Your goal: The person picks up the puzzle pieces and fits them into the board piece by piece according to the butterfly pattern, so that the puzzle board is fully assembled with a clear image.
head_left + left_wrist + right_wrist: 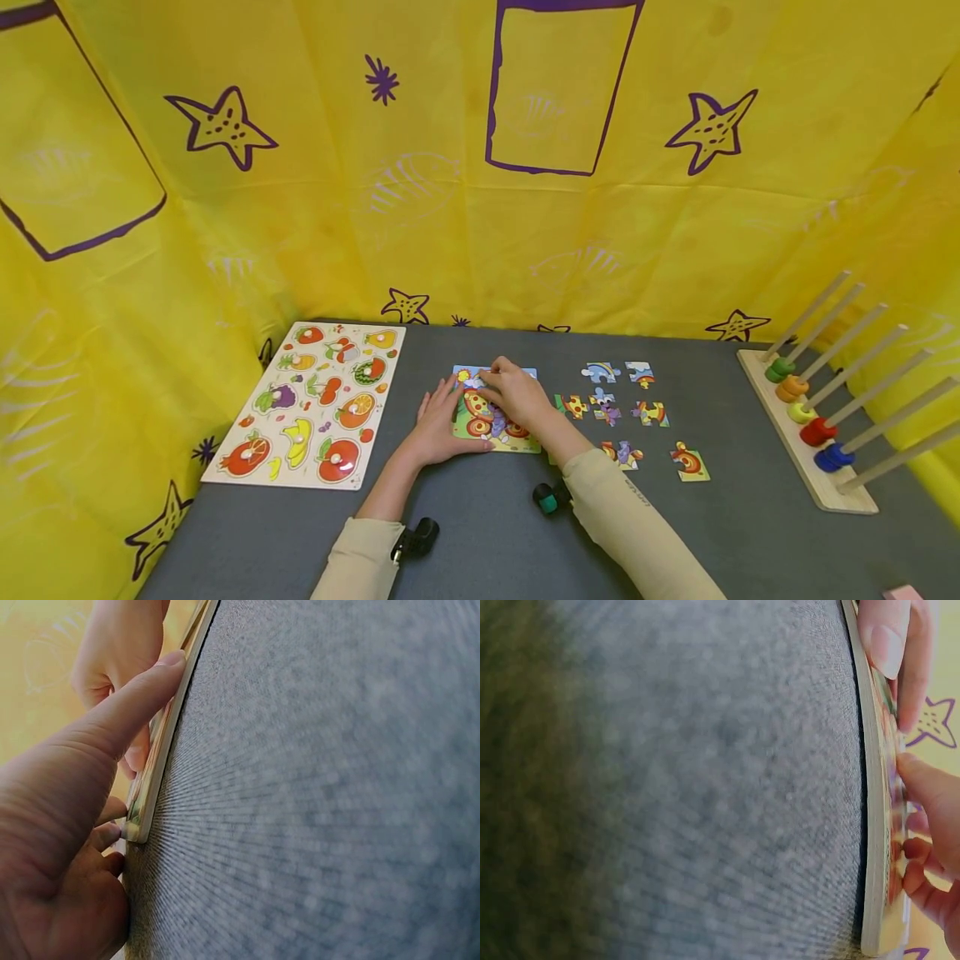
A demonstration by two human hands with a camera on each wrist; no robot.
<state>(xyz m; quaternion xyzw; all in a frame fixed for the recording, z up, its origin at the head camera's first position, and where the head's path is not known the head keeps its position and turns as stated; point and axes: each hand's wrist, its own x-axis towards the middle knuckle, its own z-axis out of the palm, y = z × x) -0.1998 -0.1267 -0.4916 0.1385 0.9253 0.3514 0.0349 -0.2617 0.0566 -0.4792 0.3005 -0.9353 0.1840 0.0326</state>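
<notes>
A small jigsaw board (517, 443) with a bright cartoon picture lies flat near the middle of the table. My left hand (437, 431) braces its left side: in the left wrist view the thumb (139, 701) stretches along the front edge while the other fingers rest by the side edge. Over the board's upper part, my right hand (519, 392) has thumb and forefinger bent together at a puzzle piece (474, 382), mostly hidden by the fingers. In the right wrist view the right hand (937, 817) touches the board's picture face.
Several loose jigsaw pieces (650, 413) lie right of the board. A fruit peg puzzle (217, 473) is at the left. A wooden rack (825, 492) with upright pegs and coloured rings stands at the right. Behind hangs a yellow patterned cloth (450, 242).
</notes>
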